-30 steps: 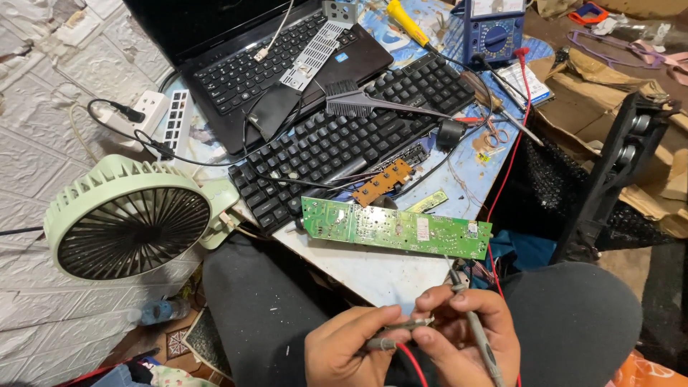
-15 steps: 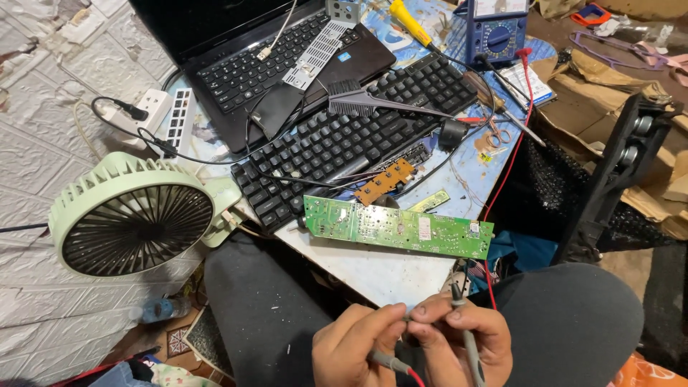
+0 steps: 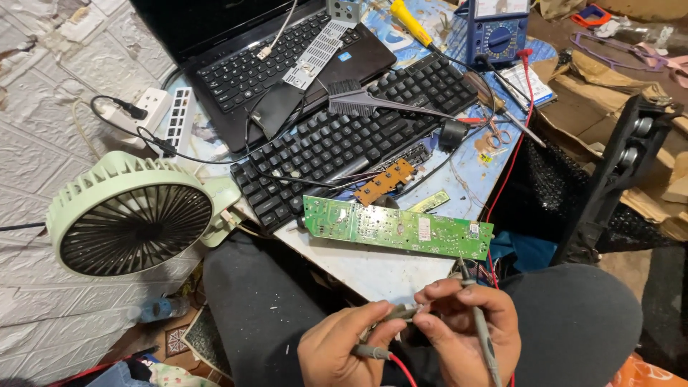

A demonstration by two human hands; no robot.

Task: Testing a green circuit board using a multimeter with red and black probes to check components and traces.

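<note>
My left hand [image 3: 344, 351] and my right hand [image 3: 462, 333] meet over my lap at the bottom of the view. The left hand pinches a grey test probe [image 3: 390, 314] with a red lead. A second grey probe [image 3: 481, 337] runs down through my right hand's fingers, which also touch the first probe's tip. Just above the hands, a long green circuit board [image 3: 398, 228] lies on the white table edge [image 3: 373, 269]. Red leads [image 3: 510, 143] run up to a blue multimeter [image 3: 498, 29] at the top.
A black keyboard [image 3: 351, 140], a laptop [image 3: 272, 64], a black brush [image 3: 380, 104], a small orange board [image 3: 383, 181] and a yellow-handled screwdriver [image 3: 410, 20] crowd the table. A pale green fan [image 3: 132, 215] stands at left beside a white power strip [image 3: 147, 107]. A black stand [image 3: 616, 172] leans at right.
The camera has shifted slightly. My hands have stayed together low over my lap, fingers reworking their hold on the two probes; the board and table items have not moved.
</note>
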